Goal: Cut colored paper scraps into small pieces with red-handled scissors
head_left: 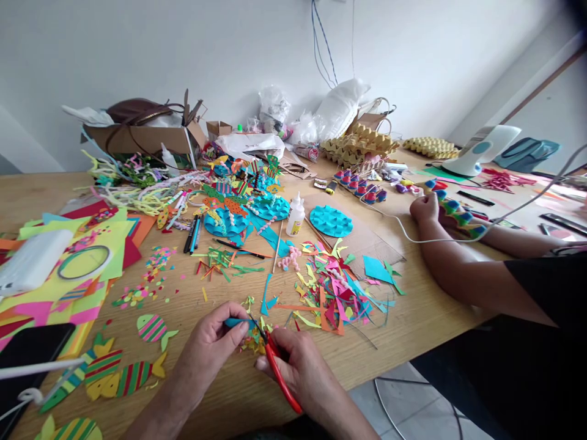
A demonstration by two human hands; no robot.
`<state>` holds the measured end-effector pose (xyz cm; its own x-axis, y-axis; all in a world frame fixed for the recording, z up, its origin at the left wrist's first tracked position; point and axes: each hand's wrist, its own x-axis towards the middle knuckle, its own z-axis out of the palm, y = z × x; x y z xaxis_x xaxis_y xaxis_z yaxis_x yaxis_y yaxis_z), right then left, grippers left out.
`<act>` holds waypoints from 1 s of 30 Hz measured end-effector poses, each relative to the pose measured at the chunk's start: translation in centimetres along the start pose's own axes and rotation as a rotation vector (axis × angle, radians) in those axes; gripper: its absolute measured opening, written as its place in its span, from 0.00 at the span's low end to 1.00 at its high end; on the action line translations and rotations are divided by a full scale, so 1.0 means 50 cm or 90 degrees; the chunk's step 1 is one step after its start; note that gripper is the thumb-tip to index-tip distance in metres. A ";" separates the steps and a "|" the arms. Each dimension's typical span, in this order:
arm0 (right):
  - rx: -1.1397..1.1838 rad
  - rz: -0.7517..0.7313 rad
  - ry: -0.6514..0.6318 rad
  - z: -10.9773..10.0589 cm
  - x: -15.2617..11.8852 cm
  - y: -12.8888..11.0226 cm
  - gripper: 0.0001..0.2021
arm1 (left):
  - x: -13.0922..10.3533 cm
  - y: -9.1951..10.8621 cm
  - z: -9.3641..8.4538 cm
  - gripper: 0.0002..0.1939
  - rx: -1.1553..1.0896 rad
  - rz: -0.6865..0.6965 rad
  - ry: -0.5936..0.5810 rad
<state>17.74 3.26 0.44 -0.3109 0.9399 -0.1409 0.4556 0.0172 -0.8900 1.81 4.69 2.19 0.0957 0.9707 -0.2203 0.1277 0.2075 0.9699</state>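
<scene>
Low in the middle of the view, my left hand [213,342] pinches a small piece of blue paper [236,322]. My right hand [296,357] is wrapped round red-handled scissors [279,376], whose dark blades [257,327] point up and left and reach the blue paper. Beneath the blades lie small yellow and green scraps [253,343]. Left of my left hand are striped paper fish [134,377] in green, yellow, red and pink. A heap of coloured paper strips [337,287] lies beyond my right hand.
A glue bottle [296,217] stands near a blue textured oval [331,221]. Coloured sheets [117,256] and a black phone [41,345] are at the left. On the right, another person's arms [449,263] rest by painted egg-carton pieces [458,214]. A white cable [413,239] crosses there.
</scene>
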 end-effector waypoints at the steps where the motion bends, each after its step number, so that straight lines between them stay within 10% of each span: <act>1: -0.002 -0.003 -0.002 0.000 0.001 0.001 0.24 | 0.000 0.001 0.000 0.03 -0.002 -0.001 0.004; 30: 0.020 -0.075 0.023 -0.036 0.036 -0.029 0.04 | 0.003 0.002 -0.022 0.07 0.152 0.066 -0.134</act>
<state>18.01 5.52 2.27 -0.3299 0.9438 -0.0184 0.3907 0.1188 -0.9128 0.72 4.97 2.37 0.3194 0.9336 -0.1624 0.3316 0.0504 0.9421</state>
